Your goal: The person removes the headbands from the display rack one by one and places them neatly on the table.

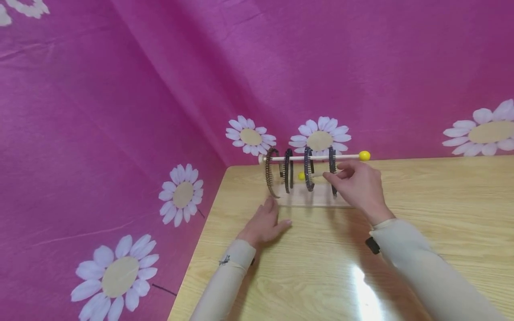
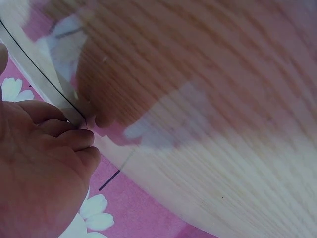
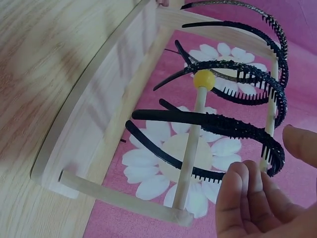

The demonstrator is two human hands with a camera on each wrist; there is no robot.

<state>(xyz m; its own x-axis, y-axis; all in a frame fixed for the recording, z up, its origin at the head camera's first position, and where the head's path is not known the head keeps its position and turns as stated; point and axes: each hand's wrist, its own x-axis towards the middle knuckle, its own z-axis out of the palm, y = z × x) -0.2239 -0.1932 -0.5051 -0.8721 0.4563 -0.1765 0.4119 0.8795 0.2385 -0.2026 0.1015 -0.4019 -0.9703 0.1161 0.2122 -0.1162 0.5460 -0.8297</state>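
A wooden headband rack point(image 1: 311, 199) stands near the table's back edge, with a yellow ball point(image 1: 364, 155) on the right end of its top rod. Several toothed headbands hang along that rod: a brown one point(image 1: 269, 174) at left, then dark glittery ones. My right hand point(image 1: 359, 185) is at the rightmost black headband point(image 1: 332, 157). In the right wrist view this black headband point(image 3: 242, 129) passes between thumb and fingertips, which stand apart. My left hand point(image 1: 263, 224) lies flat on the table, fingertips at the rack's front left corner, thumb stretched out.
A shorter lower rod point(image 3: 192, 144) with its own yellow ball point(image 3: 203, 79) runs inside the headbands. Pink cloth point(image 1: 361, 67) with white daisies hangs behind and to the left of the wooden table point(image 1: 305, 272). The table's left edge is close to the left forearm.
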